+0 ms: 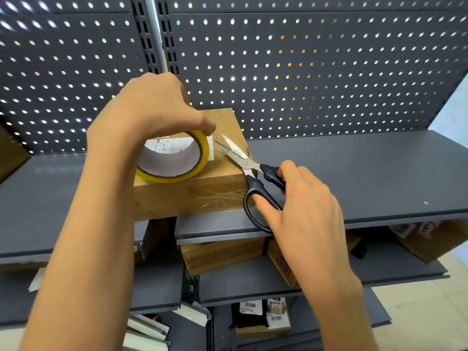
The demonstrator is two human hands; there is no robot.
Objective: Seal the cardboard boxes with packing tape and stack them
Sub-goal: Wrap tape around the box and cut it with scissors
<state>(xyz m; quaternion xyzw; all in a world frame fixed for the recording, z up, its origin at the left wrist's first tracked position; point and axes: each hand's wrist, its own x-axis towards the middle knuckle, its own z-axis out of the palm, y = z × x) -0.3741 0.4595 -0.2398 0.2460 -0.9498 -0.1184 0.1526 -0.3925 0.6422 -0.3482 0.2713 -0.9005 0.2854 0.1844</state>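
A brown cardboard box (pixel 217 181) lies on the grey shelf (pixel 354 173), with clear tape wrinkled on its front face. My left hand (pixel 152 107) grips a yellow-edged roll of clear tape (pixel 174 163) held on top of the box. A short strip of clear tape runs from the roll to the box's right edge. My right hand (pixel 301 198) holds black-handled scissors (pixel 250 171) with the blades open at that strip.
A dark pegboard wall (pixel 304 59) backs the shelf. Lower shelves hold more cardboard boxes (pixel 222 254), a tilted box (pixel 281 264) and labelled parcels (pixel 263 317). Another box (pixel 430 239) sits at the lower right. A brown box edge (pixel 10 150) shows at far left.
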